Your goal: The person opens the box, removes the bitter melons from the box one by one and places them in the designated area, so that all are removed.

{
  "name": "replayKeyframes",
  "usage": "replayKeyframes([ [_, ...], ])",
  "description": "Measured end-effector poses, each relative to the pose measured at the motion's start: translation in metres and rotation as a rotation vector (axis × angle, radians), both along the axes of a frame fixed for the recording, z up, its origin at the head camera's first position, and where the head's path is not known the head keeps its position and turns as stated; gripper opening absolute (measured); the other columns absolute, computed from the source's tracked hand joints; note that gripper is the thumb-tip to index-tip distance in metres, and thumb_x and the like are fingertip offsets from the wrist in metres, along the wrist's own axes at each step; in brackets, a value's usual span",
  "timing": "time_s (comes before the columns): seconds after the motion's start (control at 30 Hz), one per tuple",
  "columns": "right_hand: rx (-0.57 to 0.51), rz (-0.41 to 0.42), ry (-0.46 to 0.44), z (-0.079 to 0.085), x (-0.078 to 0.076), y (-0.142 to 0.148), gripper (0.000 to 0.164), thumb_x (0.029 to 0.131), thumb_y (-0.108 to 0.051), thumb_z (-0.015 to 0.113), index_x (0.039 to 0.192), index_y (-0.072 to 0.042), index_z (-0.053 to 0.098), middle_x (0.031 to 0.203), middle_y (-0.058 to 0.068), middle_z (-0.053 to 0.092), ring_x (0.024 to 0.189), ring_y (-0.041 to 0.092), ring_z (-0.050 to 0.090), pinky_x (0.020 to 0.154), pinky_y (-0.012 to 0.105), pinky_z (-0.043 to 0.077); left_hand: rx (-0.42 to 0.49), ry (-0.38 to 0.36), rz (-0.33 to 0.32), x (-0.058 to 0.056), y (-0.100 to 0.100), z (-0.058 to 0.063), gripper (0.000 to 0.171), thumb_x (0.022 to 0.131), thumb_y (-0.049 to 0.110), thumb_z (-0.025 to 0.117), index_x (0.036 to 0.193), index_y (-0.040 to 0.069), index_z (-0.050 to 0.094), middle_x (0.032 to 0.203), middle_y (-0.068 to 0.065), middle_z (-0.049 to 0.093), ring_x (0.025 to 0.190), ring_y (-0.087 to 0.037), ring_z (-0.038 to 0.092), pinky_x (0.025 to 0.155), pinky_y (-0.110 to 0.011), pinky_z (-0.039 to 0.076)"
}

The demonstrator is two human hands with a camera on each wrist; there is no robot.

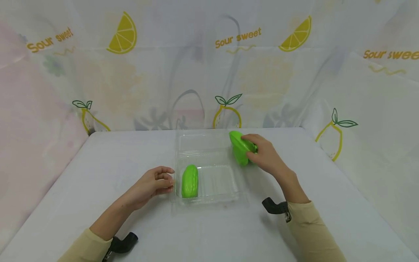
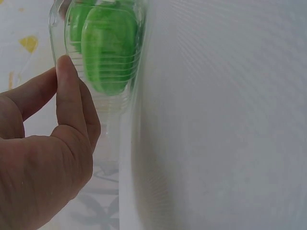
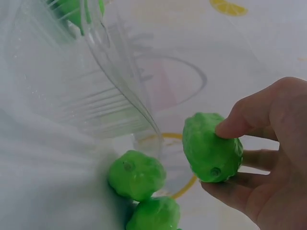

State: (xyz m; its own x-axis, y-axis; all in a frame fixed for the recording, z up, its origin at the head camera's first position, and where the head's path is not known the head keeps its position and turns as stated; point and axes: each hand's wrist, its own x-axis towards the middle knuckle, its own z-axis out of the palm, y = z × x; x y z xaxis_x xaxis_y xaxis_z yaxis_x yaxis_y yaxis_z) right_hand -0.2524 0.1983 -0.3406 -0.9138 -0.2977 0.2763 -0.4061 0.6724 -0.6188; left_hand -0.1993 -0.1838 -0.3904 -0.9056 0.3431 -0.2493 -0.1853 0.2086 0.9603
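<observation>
A clear plastic box [image 1: 216,198] lies on the table with its lid [image 1: 199,142] folded back. Inside, along the left wall, rests a bright green, elongated gourd [image 1: 190,181]. My left hand [image 1: 156,183] pinches the box's left rim between thumb and fingertips, as the left wrist view [image 2: 53,158] shows. Off the box's right side, my right hand [image 1: 265,153] grips another green gourd [image 3: 206,146] with a bumpy end, holding it raised. Below it, two more green gourds [image 3: 136,175] lie close together beside the box; in the head view the held one partly hides them.
A white cloth covers the table [image 1: 209,233]. Behind it hangs a pale curtain [image 1: 157,72] printed with lemons and lettering. Black wrist camera mounts [image 1: 273,206] stick out from both sleeves.
</observation>
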Motion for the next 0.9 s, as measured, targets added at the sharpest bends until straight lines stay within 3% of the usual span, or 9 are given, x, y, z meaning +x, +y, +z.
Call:
replayKeyframes([
  [0.33, -0.043, -0.078, -0.036, -0.006, -0.010, 0.022, 0.053, 0.089, -0.005, 0.055, 0.141, -0.008, 0.053, 0.149, 0.015, 0.047, 0.130, 0.035, 0.050, 0.101, 0.055, 0.050, 0.000, -0.001, 0.004, -0.001, 0.000, -0.001, 0.049, 0.097, 0.010, 0.061, 0.137, -0.006, 0.039, 0.101, -0.006, 0.053, 0.090, -0.013, 0.065, 0.083, -0.023, 0.060],
  [0.63, -0.075, -0.171, -0.001, -0.008, -0.016, 0.040, 0.053, 0.090, -0.003, 0.054, 0.142, -0.005, 0.051, 0.150, 0.017, 0.046, 0.137, 0.038, 0.044, 0.106, 0.057, 0.047, -0.003, -0.001, 0.009, -0.001, 0.000, 0.001, 0.051, 0.096, 0.010, 0.062, 0.138, -0.006, 0.038, 0.101, -0.006, 0.053, 0.090, -0.012, 0.065, 0.083, -0.023, 0.060],
  [0.9, -0.082, -0.315, 0.012, -0.015, -0.019, 0.054, 0.056, 0.085, 0.001, 0.050, 0.141, -0.003, 0.052, 0.148, 0.020, 0.049, 0.139, 0.039, 0.042, 0.111, 0.058, 0.040, 0.008, -0.012, 0.004, -0.001, 0.001, -0.002, 0.050, 0.096, 0.010, 0.062, 0.137, -0.007, 0.038, 0.099, -0.005, 0.054, 0.088, -0.011, 0.065, 0.082, -0.022, 0.059],
])
